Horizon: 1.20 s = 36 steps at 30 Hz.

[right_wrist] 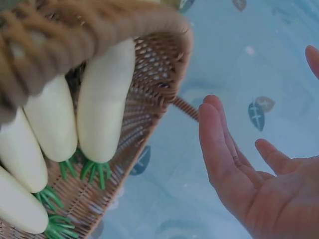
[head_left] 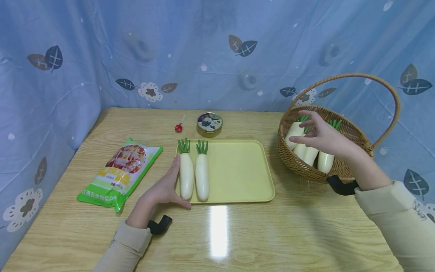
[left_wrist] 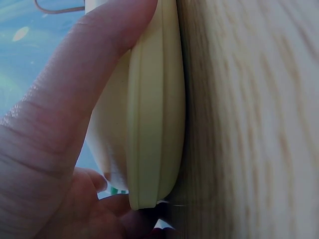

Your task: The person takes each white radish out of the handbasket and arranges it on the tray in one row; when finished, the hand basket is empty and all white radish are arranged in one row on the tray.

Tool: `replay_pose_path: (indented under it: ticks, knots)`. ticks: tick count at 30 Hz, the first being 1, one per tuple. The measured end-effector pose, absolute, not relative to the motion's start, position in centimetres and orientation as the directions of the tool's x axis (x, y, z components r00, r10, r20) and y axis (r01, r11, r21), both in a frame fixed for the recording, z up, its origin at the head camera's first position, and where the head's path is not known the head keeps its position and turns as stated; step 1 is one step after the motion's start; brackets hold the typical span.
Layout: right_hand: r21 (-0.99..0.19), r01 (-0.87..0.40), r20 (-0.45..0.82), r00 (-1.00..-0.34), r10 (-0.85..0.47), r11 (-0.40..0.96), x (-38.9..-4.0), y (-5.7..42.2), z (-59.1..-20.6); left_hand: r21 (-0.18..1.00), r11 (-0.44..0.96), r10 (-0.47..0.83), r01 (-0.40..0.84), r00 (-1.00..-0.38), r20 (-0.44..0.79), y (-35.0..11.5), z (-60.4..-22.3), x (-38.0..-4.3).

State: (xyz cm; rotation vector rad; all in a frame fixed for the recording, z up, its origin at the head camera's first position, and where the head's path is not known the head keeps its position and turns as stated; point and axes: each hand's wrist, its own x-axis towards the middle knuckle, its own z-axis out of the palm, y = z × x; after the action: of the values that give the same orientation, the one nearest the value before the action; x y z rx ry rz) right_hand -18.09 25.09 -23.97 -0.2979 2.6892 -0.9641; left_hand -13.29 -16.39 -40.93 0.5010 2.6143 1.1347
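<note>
A pale yellow tray (head_left: pixel 238 172) lies on the table with two white radishes, the left one (head_left: pixel 186 175) and the right one (head_left: pixel 202 176), side by side along its left part, green tops pointing away. My left hand (head_left: pixel 162 187) holds the tray's near left corner, thumb at the front rim and fingers along the left side. Over the wicker basket (head_left: pixel 288 156) at the right is my right hand (head_left: pixel 319 135), fingers spread and holding nothing. Several more white radishes (right_wrist: pixel 104 104) lie in the basket; in the right wrist view they are apart from the hand.
Left of the tray lies a green and white food bag (head_left: pixel 120 173). Behind the tray are a red lollipop (head_left: pixel 178 127) and a round tin (head_left: pixel 209 124). The basket's tall handle (head_left: pixel 395 98) arches up beside my right arm. A blue patterned curtain (head_left: pixel 190 45) hangs behind the table.
</note>
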Motion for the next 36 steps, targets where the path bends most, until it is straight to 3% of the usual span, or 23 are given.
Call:
replay_pose_path:
  ticks: [21,36]
  knots:
    - [-0.655,-0.099,-0.186,-0.94,-0.287,0.75,-21.1,27.0,-24.2,0.745,0.638,0.403,0.192,-0.909,-0.11,-16.6,-40.8,-13.1]
    - [-0.665,-0.015,-0.24,-0.942,-0.233,0.746,-23.8,27.7,-25.4,0.74,0.643,0.399,0.198,-0.911,-0.103,-16.5,-41.1,-13.1]
